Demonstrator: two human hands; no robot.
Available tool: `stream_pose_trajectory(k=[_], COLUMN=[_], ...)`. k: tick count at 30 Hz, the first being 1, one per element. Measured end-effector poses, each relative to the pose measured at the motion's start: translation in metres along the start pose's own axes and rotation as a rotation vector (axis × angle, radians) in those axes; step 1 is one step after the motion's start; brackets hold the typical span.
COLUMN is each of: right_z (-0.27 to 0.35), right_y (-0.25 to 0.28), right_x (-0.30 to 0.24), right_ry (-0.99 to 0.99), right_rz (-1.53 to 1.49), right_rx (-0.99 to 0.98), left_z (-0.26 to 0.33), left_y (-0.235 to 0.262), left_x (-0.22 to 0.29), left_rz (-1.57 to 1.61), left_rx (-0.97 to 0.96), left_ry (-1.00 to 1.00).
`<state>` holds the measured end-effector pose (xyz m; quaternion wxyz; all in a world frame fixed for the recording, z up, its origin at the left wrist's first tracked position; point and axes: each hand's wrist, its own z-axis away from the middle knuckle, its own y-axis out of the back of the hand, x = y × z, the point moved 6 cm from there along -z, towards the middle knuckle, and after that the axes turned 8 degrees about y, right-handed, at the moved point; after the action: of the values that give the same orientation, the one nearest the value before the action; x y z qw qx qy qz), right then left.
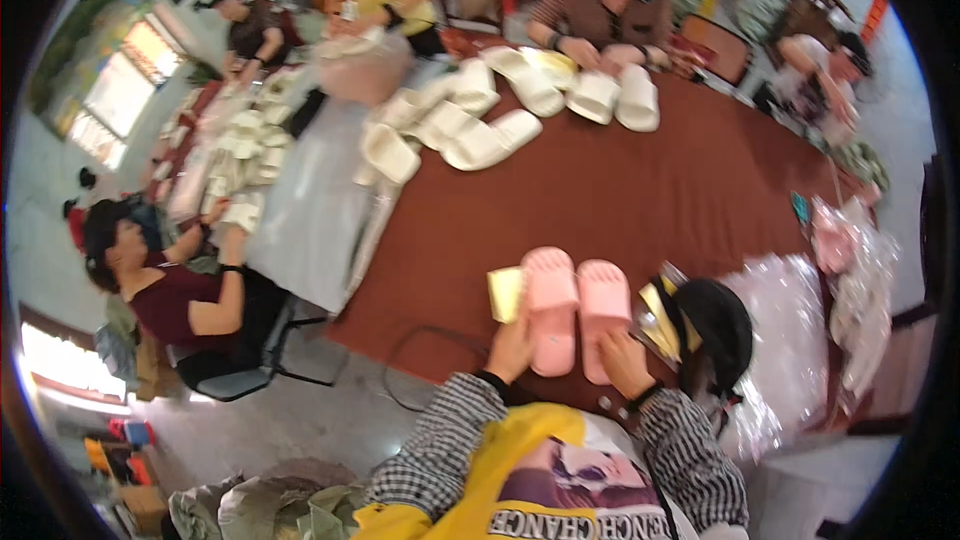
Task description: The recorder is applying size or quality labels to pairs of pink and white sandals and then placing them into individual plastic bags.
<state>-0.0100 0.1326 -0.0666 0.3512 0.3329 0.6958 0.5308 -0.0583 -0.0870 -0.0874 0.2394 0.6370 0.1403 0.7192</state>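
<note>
A long table (700, 180) under a brown-red cloth takes up most of the room in front of me. On its far side a person (560, 15) in a striped brown top leans over the white slippers (490, 145), which lie in a loose heap toward the far left corner. Crinkled clear plastic (785, 330) shines along the right edge, with a black cap (722, 325) just beside it.

At the near edge sit the pink slippers (552, 340) — a soft, even pink, side by side, almost touching, toes pointing away from the wearer of the checked sleeves. Each has a broad band over its far half, ridged marks at the toe and a smooth, rounded heel.

The left hand (512, 348) rests against the outer side of the left one; the right hand (624, 360) has bent fingers at the other — whether either grips firmly, I cannot tell. A small pale yellow card (505, 294) lies just left of the pair.
</note>
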Motion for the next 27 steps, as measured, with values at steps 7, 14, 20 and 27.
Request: stream_pose_trajectory(k=[7,14,20,27], right_z=[0.007,0.001,-0.001,0.012], right_y=[0.009,0.009,0.009,0.000], right_x=[-0.007,-0.004,-0.002,0.010], right_ry=[-0.002,0.005,-0.017,-0.118], right_rz=[0.108,0.081,-0.002,-0.091], right_rx=[-0.147,-0.146,-0.135,-0.084], left_z=[0.014,0.008,0.007,0.009], left_y=[-0.010,-0.007,-0.005,-0.007], left_x=[0.002,-0.002,-0.003,0.001], left_rz=[0.095,0.077,0.078,0.102], left_rx=[-0.088,-0.062,-0.078,-0.117], left_ry=[0.001,-0.027,0.001,0.027])
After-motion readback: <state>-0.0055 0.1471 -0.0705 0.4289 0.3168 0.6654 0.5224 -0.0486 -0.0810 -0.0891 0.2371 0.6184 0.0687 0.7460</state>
